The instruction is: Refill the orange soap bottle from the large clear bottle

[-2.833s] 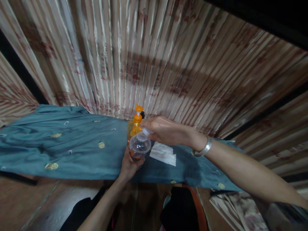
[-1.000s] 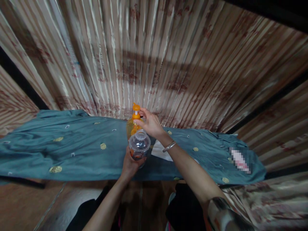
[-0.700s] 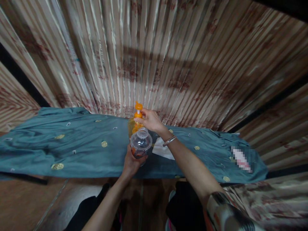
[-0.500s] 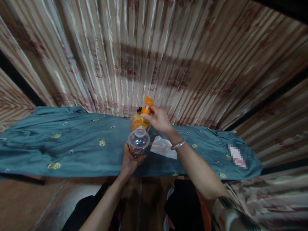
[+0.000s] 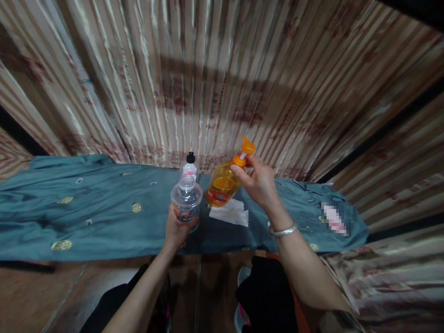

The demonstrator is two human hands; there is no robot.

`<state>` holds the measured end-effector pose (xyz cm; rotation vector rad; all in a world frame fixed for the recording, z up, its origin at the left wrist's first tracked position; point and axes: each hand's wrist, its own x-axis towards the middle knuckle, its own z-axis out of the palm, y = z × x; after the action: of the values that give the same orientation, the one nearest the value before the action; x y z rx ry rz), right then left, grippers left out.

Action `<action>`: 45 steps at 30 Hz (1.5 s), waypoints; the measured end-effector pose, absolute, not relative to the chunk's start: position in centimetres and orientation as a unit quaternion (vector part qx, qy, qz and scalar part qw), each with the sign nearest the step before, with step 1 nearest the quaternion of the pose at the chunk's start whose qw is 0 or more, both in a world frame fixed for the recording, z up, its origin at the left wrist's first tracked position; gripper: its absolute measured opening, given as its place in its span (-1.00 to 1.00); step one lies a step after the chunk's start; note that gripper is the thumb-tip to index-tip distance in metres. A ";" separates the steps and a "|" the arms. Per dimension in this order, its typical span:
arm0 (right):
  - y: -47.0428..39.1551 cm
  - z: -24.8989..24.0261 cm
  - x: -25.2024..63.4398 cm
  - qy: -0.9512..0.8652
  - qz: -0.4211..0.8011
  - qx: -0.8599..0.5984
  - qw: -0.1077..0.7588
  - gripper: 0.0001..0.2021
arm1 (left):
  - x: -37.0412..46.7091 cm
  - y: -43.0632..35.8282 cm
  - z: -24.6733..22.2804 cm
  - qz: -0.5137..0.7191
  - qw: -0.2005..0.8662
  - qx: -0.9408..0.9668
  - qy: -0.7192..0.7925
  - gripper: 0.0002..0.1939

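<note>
My left hand [image 5: 180,227] is wrapped round a clear plastic container [image 5: 187,196] with a narrow top, near the table's front edge. With its fingers closed at the neck, my right hand [image 5: 258,180] holds a pump bottle [image 5: 224,182] of yellow-orange liquid with an orange pump head. The bottle tilts, its top leaning right and its base over a white tissue [image 5: 231,213]. Behind the container stands a clear bottle with a black cap [image 5: 190,158]; its lower part is hidden by the container.
A teal patterned cloth [image 5: 114,212] covers the long narrow table. Pleated curtains [image 5: 208,92] hang close behind it and at the sides. A blurred pink-and-white item [image 5: 333,218] lies on the right part of the cloth.
My right hand has moved the pump bottle right, and it now tilts over the tissue. The black-capped bottle behind shows more. My left hand and the container appear slightly further left.
</note>
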<state>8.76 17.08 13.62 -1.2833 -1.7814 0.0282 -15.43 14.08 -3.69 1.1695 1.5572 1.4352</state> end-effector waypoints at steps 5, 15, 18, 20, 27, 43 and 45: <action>14.8 13.3 10.1 -0.730 0.043 -0.526 0.434 -0.80 | -15.4 14.3 -4.3 0.562 0.341 0.448 0.606 -0.21; 13.0 9.7 11.3 -0.689 0.140 -0.539 0.464 -0.77 | -18.9 8.0 -4.6 0.584 0.316 0.480 0.573 -0.57; 12.9 9.2 11.7 -0.681 0.161 -0.537 0.472 -0.74 | -18.7 6.6 -3.9 0.572 0.318 0.514 0.555 -0.64; 12.8 9.1 11.8 -0.680 0.169 -0.534 0.474 -0.73 | -17.5 5.8 -3.7 0.550 0.328 0.551 0.535 -0.73; 12.8 9.2 10.7 -0.676 0.285 -0.465 0.496 -0.66 | -10.7 6.8 -2.7 0.542 0.363 0.605 0.457 -0.08; 12.7 8.5 8.7 -0.614 0.374 -0.466 0.515 -0.63 | -6.7 11.5 -2.6 0.498 0.557 0.493 0.445 -0.26; 12.7 8.8 9.1 -0.633 0.407 -0.439 0.491 -0.63 | -6.8 11.3 -2.5 0.497 0.568 0.485 0.441 -0.27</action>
<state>9.12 12.75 8.82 -1.0659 -1.5359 0.9877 -6.82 11.32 -2.48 1.1383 1.0367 1.1681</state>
